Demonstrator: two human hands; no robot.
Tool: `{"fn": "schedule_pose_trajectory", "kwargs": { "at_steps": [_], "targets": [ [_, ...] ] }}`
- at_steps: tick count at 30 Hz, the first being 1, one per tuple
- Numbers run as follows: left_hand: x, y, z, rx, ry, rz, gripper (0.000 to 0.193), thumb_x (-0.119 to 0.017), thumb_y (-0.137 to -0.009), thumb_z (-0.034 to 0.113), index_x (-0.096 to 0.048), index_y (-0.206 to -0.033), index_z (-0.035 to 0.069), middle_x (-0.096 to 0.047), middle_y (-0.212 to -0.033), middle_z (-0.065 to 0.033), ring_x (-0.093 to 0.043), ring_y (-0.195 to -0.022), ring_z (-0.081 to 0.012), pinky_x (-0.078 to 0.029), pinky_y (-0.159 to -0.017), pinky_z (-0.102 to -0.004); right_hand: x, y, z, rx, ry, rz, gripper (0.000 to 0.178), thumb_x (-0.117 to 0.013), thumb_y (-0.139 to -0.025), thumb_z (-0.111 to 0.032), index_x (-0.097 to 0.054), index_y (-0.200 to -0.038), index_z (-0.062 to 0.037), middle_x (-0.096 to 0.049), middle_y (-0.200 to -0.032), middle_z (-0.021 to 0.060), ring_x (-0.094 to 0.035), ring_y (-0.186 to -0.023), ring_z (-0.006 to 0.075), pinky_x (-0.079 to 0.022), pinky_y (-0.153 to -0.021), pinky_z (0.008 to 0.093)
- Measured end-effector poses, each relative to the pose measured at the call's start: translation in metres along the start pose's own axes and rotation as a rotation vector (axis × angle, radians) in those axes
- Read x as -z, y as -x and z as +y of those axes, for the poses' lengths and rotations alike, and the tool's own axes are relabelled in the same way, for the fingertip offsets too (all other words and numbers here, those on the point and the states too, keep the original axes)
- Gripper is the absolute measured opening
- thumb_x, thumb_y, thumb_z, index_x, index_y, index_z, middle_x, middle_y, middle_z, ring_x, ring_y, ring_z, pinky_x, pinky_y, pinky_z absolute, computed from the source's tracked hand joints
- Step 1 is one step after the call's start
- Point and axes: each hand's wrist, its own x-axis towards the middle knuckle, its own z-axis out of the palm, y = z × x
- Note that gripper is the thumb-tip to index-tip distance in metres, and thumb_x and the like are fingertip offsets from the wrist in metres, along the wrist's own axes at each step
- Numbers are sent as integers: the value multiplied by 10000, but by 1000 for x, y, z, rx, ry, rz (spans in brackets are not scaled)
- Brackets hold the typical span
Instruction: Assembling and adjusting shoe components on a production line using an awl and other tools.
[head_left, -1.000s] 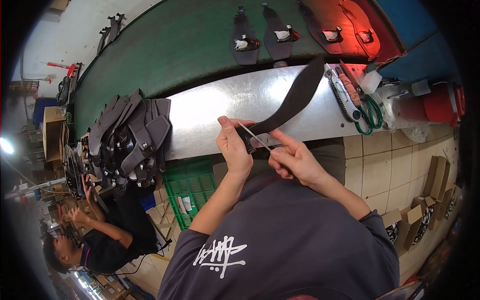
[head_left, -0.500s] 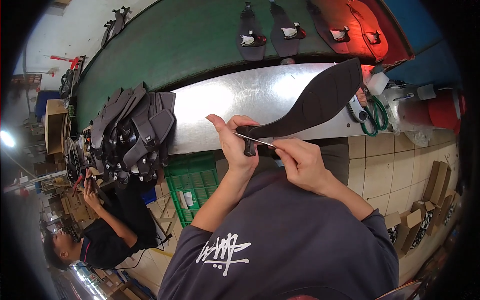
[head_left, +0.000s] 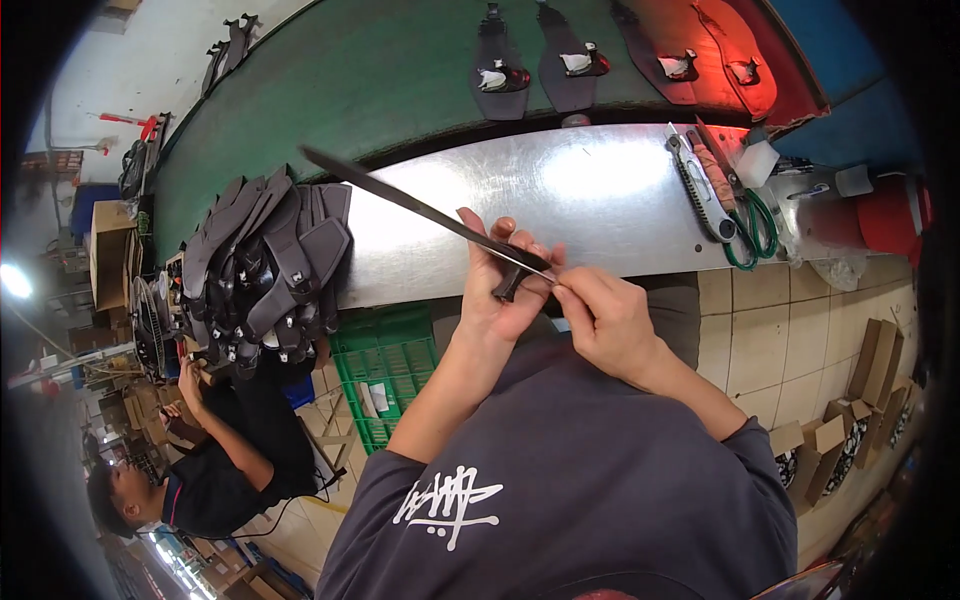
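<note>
"Where's the black strap (head_left: 400,198)?"
"In the left hand (head_left: 490,298), fingers curled around it, by the metal bench (head_left: 600,225)."
"And the right hand (head_left: 612,325)?"
"Pinching a thin metal rod (head_left: 530,267) (its far tip is unclear) beside the strap."

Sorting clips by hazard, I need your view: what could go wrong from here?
The rod in the right hand lies close to the left hand's fingers; a slip might jab them. The strap's long end juts out unsupported, so it could twist in the grip.
</note>
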Motion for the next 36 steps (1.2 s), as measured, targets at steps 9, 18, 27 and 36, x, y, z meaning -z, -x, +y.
{"fn": "schedule_pose_trajectory", "kwargs": {
  "at_steps": [9, 18, 27, 36],
  "targets": [
    [-11, 2, -6, -186, -225, 217, 712, -412, -815, 785, -549, -703, 94, -567, -667, -75, -567, -622, -236, -490, -702, -385, -6, 9, 0, -62, -26, -71, 56, -604, -855, -18, -550, -869, -16, -564, -744, 153, -583, -663, 355, -458, -574, 399],
    [-10, -11, 0, -181, -387, 335, 656, -428, -837, 754, -532, -702, 120, -532, -652, -38, -533, -618, -209, -455, -676, -372, -2, 14, -3, 102, -108, -271, 79, -646, -809, -38, -573, -838, -40, -574, -738, 130, -606, -681, 323, -485, -598, 387],
    [-27, 19, 75, -533, -732, 178, 272, -474, -974, 242, -553, -1068, -1, -653, -918, -148, -659, -763, -219, -546, -716, -350, 3, 1, -4, -148, -144, -69, 65, -561, -863, -4, -625, -859, 6, -621, -726, 138, -623, -621, 251, -478, -577, 315],
    [-72, 148, 233, -1260, -1137, 561, 486, -725, -826, 209, -575, -1181, -87, -670, -977, -55, -619, -854, -106, -477, -759, -242, 14, -13, 4, -133, -187, -56, 136, -500, -921, -32, -568, -811, 12, -506, -624, 57, -462, -544, 106, -367, -513, 259]
  ]
}}
